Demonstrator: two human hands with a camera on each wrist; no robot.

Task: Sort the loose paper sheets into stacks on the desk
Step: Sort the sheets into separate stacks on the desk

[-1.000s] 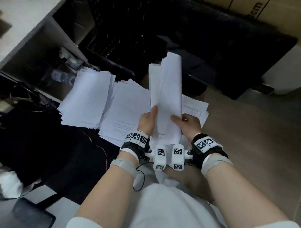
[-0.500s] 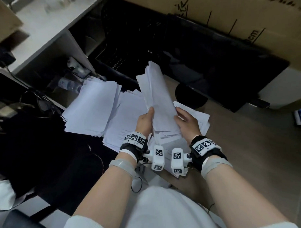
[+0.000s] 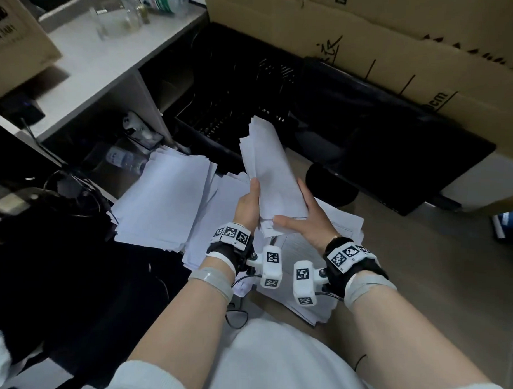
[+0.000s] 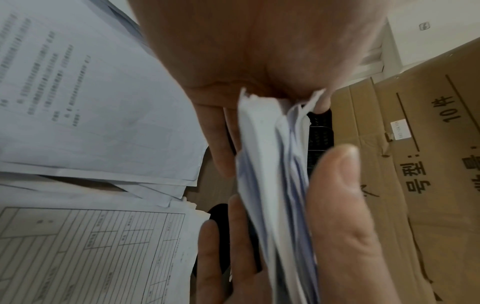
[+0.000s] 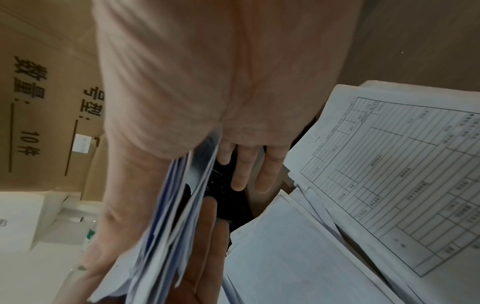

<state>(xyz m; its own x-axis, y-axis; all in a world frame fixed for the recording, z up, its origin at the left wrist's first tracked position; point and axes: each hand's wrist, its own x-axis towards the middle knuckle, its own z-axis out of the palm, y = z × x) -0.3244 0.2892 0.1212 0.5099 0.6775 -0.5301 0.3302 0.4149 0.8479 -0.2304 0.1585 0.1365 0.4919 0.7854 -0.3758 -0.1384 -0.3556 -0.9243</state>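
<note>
Both hands hold one bundle of white sheets (image 3: 272, 171) on edge above the wooden desk (image 3: 427, 276), its top leaning away and to the left. My left hand (image 3: 250, 204) grips the bundle's left side, thumb on the near face. My right hand (image 3: 302, 222) grips the lower right corner, thumb across the bottom edge. The left wrist view shows the bundle (image 4: 272, 185) pinched edge-on; the right wrist view shows the same bundle (image 5: 176, 205). On the desk lie a blank stack (image 3: 165, 202) at left, a printed stack (image 3: 219, 216) beside it, and ruled forms (image 3: 343, 223) under my right hand.
A black monitor (image 3: 396, 158) on a round base (image 3: 331, 182) stands behind the papers, cardboard boxes (image 3: 371, 47) behind it. A black mesh tray (image 3: 237, 115) sits at the back. A water bottle (image 3: 122, 159) and cables (image 3: 72, 188) lie left, under a white shelf (image 3: 94, 60).
The bundle has dropped lower and tipped from nearly upright to leaning away and left. My right thumb has moved across its bottom edge. The head view has lifted toward the boxes.
</note>
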